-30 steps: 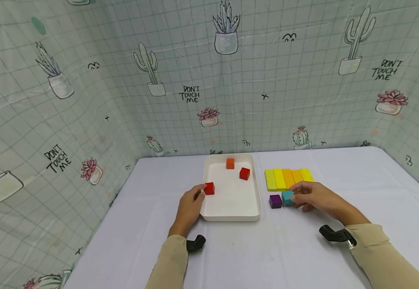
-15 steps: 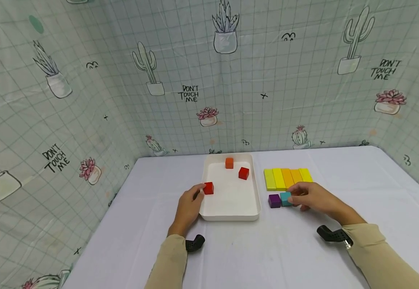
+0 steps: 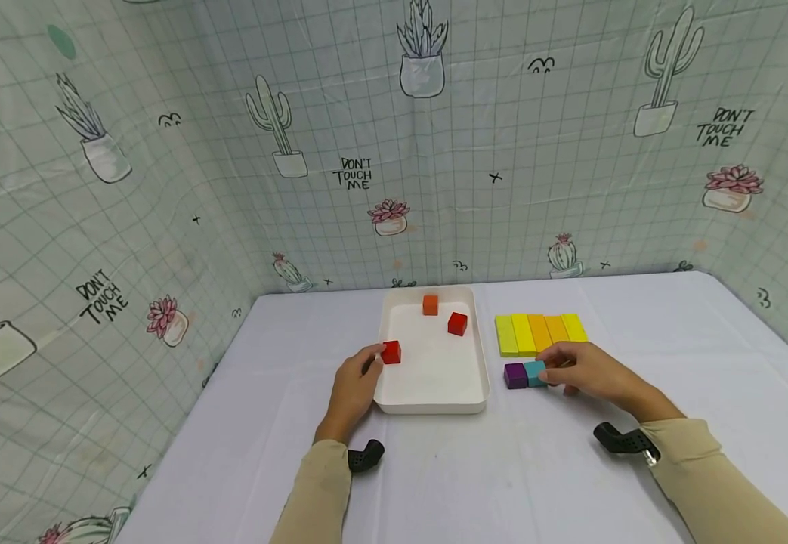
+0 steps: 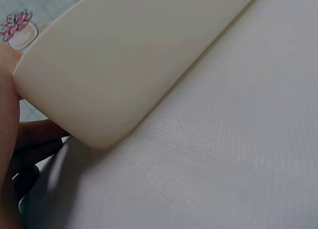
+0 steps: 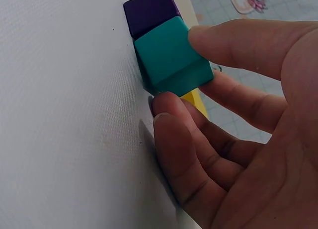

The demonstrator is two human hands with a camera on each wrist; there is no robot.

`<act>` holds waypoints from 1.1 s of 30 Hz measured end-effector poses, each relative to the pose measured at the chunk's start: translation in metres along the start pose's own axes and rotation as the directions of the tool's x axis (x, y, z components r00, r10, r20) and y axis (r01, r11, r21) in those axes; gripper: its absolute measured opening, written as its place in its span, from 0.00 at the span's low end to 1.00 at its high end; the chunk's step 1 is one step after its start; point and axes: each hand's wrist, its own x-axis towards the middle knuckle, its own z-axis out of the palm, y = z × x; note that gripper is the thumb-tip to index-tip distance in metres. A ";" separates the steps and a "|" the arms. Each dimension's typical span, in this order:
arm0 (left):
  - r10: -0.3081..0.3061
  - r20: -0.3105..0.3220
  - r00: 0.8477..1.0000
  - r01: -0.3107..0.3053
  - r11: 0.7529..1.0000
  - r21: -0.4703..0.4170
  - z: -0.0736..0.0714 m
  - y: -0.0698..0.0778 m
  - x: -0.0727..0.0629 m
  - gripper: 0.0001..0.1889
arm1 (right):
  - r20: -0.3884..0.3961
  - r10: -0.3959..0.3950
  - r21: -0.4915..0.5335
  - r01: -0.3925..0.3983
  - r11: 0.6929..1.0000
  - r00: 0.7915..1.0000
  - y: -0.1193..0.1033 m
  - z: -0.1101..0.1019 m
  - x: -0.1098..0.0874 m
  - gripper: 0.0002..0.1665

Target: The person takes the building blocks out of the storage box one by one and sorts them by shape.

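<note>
A teal cube (image 3: 535, 373) is pinched between the thumb and fingers of my right hand (image 3: 580, 370). In the right wrist view the teal cube (image 5: 171, 52) touches the purple cube (image 5: 151, 13) beside it. My left hand (image 3: 353, 385) grips the left side of a white tray (image 3: 434, 406); a red cube (image 3: 391, 352) lies inside by its fingertips. In the left wrist view, the tray's wall (image 4: 124, 60) hides part of that hand. Farther back in the tray are another red cube (image 3: 458, 324) and an orange cube (image 3: 431, 304).
Behind the purple and teal cubes, a row of yellow, yellow-green and orange blocks (image 3: 539, 335) lies side by side. White cloth (image 3: 448, 483) covers the table. A patterned curtain (image 3: 461, 136) rises behind its far edge.
My right hand has slid the teal cube left, closing the small gap to the purple cube. The left hand and the tray have stayed in place, apart from a slight view shift.
</note>
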 end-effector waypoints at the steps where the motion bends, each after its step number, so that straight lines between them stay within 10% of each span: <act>1: -0.001 0.000 1.000 0.001 1.000 0.000 0.000 0.000 0.000 0.18 | -0.001 0.005 0.001 -0.005 1.000 1.000 0.000 0.000 0.000 0.30; 33: 0.000 0.007 1.000 0.000 1.000 -0.003 0.000 -0.001 0.000 0.18 | -0.019 0.028 -0.021 -0.028 0.999 0.999 -0.001 0.004 0.000 0.30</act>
